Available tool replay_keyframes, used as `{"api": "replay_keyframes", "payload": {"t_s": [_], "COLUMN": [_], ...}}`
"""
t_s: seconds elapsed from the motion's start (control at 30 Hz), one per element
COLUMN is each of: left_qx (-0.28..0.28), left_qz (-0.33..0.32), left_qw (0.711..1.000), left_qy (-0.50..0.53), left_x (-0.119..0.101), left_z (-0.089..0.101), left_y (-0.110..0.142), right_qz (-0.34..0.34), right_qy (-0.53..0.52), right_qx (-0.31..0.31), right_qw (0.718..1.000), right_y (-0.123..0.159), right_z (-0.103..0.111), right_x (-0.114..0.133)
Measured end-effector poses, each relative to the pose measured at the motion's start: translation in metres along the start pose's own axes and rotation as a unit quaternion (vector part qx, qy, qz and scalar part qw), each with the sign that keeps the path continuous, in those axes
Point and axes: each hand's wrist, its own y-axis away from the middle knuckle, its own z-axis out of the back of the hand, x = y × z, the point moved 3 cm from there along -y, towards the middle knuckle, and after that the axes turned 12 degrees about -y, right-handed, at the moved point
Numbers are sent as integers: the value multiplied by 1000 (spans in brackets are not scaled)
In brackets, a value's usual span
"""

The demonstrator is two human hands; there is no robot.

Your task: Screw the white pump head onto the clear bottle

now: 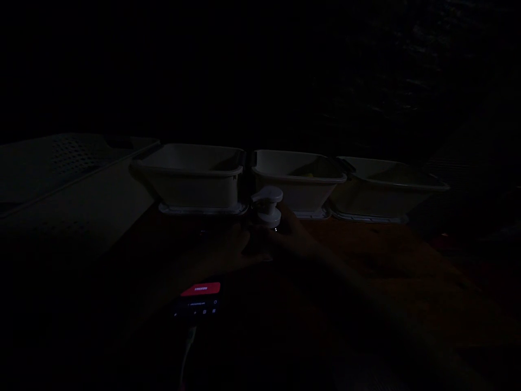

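Very dark frame, so low confidence on detail. We have a white pump-type top (268, 200) upright near the middle of the bench (366, 252), nozzle pointing left; whatever is under its collar is lost in shadow. Our left hand (232, 244) is on its left side, fingers partly spread. Our right hand (296, 236) is close on the other side, fingers partly curled. Can't tell if either is gripping.

Status: left tub (197, 187), middle tub (295, 190) and right tub (378, 198) are lined up towards the far edge, each with a pale flat base under it. A small yellowish bit (310, 175) shows in the middle one; contents of the others unreadable. Progress: row set out, hands at the pump top; can't judge what's left.

Perforated basket (118, 190) on the left side. Lit phone (201, 301) nearer us, cable (186, 350) off its lower end.
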Motion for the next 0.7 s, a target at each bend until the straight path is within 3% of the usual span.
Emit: {"api": "replay_keyframes", "payload": {"t_s": [0.2, 0.47, 0.7], "left_qx": [-18, 9, 7], "left_qz": [-8, 20, 15], "left_qw": [999, 999, 1000], "left_qy": [29, -31, -6], "left_x": [1, 3, 2], "left_z": [-4, -7, -7], "left_y": [-2, -2, -1], "right_qz": [-5, -7, -3], "right_qy": [6, -8, 8], "right_qx": [-18, -13, -21], "right_qw": [1000, 1000, 1000], "right_y": [1, 1, 2], "right_z": [0, -1, -1], "right_x": [1, -1, 1]}}
